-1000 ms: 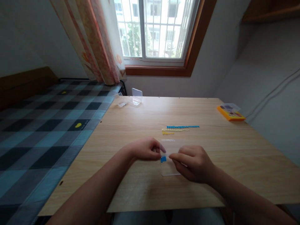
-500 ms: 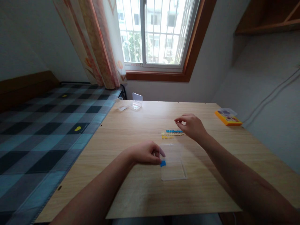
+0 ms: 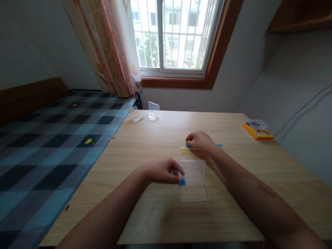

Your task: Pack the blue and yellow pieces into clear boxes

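Left hand (image 3: 160,170) first: its fingers (image 3: 181,171) are pinched narrow on the left wall of the clear box (image 3: 194,193), thumb and forefinger closed right where a small blue piece (image 3: 182,182) sits in the box's near-left corner. The box lies open on the tabletop (image 3: 155,211), just in front of the person, with its lid tipped up at the far side. Over to the right hand (image 3: 201,142), reaching past the box: its fingers (image 3: 191,138) are drawn together, tips down on the left end of the blue row (image 3: 220,145). Whether they have actually gripped a piece there I cannot tell, since the hand covers most of the row. Just nearer the person, a short yellow row (image 3: 185,151) lies parallel, close to the box lid. Further out, two small clear cases (image 3: 151,112) stand at the far left corner of the tabletop, and a yellow box (image 3: 257,130) rests near the right edge. A bed with a checked blanket (image 3: 52,138) runs along the left, and a patterned curtain (image 3: 111,52) hangs beside the window (image 3: 178,34).
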A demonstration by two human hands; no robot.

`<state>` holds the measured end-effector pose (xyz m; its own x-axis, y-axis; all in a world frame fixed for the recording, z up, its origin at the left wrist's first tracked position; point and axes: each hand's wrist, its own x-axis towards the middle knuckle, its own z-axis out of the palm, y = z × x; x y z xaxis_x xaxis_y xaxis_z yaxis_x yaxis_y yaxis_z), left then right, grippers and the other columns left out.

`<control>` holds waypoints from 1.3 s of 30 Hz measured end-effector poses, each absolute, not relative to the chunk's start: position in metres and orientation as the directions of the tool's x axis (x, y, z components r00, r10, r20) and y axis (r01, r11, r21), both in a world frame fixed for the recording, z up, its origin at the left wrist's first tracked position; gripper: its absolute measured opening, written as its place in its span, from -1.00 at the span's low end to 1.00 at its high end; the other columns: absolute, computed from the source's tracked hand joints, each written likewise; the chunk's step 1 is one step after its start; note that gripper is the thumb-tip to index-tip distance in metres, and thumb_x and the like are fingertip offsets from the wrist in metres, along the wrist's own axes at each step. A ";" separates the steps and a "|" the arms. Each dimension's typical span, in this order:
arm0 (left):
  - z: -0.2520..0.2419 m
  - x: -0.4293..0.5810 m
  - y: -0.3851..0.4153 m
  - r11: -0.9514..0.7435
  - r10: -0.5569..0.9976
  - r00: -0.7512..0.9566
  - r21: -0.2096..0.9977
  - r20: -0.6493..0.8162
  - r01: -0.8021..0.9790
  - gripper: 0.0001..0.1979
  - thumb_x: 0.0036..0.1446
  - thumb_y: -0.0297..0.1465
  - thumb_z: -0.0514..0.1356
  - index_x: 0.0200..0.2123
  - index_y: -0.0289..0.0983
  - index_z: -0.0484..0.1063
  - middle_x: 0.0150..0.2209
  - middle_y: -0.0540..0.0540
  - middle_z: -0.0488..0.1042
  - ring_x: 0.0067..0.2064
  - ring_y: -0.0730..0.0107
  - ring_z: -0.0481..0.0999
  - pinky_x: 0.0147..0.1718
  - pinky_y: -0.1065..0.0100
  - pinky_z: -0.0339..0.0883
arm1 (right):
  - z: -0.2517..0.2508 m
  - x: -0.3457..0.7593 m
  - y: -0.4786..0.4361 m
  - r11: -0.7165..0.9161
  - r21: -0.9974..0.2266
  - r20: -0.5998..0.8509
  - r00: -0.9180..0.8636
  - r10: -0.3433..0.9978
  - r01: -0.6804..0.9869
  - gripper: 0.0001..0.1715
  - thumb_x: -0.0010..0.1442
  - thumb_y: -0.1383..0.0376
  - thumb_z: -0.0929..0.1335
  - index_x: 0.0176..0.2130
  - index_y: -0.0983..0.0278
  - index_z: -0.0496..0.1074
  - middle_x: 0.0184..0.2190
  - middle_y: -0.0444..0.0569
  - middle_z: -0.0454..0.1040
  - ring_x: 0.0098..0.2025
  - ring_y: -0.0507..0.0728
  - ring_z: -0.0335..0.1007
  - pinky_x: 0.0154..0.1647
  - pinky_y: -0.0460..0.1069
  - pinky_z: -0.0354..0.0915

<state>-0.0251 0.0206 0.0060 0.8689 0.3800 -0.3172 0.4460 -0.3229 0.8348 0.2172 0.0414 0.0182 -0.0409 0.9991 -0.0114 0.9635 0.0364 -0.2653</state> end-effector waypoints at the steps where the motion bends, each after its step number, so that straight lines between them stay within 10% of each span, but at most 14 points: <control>1: 0.006 -0.025 0.021 -0.324 0.380 0.868 0.834 -0.319 0.447 -0.59 0.04 -0.29 0.36 -0.03 -0.32 0.61 -0.43 0.01 0.55 -0.43 0.44 0.43 -0.46 0.43 0.22 | 0.016 0.216 0.041 0.039 -0.268 -0.017 -0.045 0.999 0.963 -0.75 0.20 0.22 0.40 -0.18 0.14 0.70 -0.22 -0.05 0.69 -0.20 0.11 0.55 -0.27 -0.08 0.25; 39: 0.007 -0.025 0.022 -0.332 0.379 0.867 0.827 -0.324 0.454 -0.55 0.07 -0.23 0.35 0.00 -0.35 0.60 -0.43 0.01 0.52 -0.43 0.45 0.40 -0.47 0.43 0.21 | 0.020 0.207 0.038 0.115 -0.139 0.147 -0.094 0.985 0.984 -0.73 0.30 0.22 0.38 -0.18 0.23 0.70 -0.16 0.09 0.67 -0.05 0.24 0.47 -0.01 0.04 0.28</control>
